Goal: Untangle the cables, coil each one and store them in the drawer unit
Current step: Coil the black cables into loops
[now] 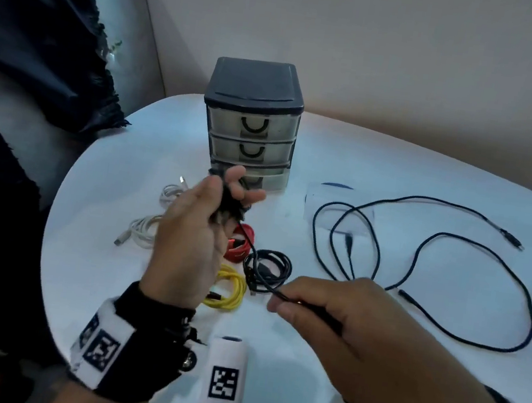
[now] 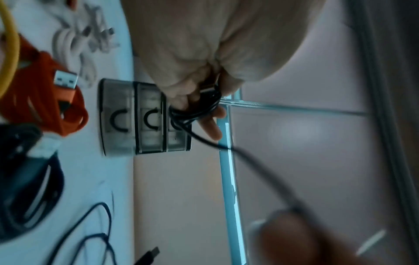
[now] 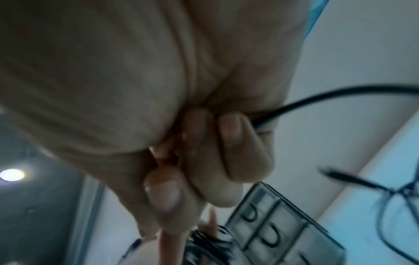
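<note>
Five cables already lie coiled on the table [image 1: 397,171]: two white cables [image 1: 150,220], a red cable [image 1: 240,243], a yellow cable [image 1: 229,288] and a small black coil [image 1: 268,266]. Her left hand [image 1: 191,242] grips a half-wound black cable [image 2: 195,111], loops round the fingers; the right hand [image 1: 370,347] pinches its free run taut. One long dark cable [image 1: 451,276] sprawls uncoiled at right. Nothing looks stored yet, I'd say, with the drawer unit [image 1: 251,121] mostly closed, lowest drawer perhaps ajar
</note>
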Action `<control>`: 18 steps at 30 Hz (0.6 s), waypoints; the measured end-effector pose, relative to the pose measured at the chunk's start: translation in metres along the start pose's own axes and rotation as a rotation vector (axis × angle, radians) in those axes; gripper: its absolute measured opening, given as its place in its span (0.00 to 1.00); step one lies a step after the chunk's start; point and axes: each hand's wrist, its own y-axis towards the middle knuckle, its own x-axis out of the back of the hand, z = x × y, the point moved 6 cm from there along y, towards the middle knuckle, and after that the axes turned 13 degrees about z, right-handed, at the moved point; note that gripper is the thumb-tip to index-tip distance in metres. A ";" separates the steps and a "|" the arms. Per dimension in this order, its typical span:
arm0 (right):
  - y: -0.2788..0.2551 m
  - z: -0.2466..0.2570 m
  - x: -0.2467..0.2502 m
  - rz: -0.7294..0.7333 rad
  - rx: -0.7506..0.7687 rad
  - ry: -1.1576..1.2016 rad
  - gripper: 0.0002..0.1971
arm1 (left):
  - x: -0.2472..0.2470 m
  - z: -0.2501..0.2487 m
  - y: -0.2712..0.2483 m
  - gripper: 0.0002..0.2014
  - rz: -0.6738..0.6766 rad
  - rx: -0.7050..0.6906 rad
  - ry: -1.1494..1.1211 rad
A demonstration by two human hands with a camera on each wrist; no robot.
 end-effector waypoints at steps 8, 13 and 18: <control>-0.028 0.012 0.041 -0.457 0.061 0.006 0.09 | -0.055 0.027 -0.030 0.21 0.510 0.234 0.676; -0.028 -0.004 0.054 -0.683 0.018 0.205 0.03 | -0.071 0.009 -0.039 0.17 0.671 0.318 0.170; 0.001 -0.017 0.025 -0.562 -0.032 0.419 0.08 | -0.055 -0.002 -0.026 0.18 0.435 0.255 -0.314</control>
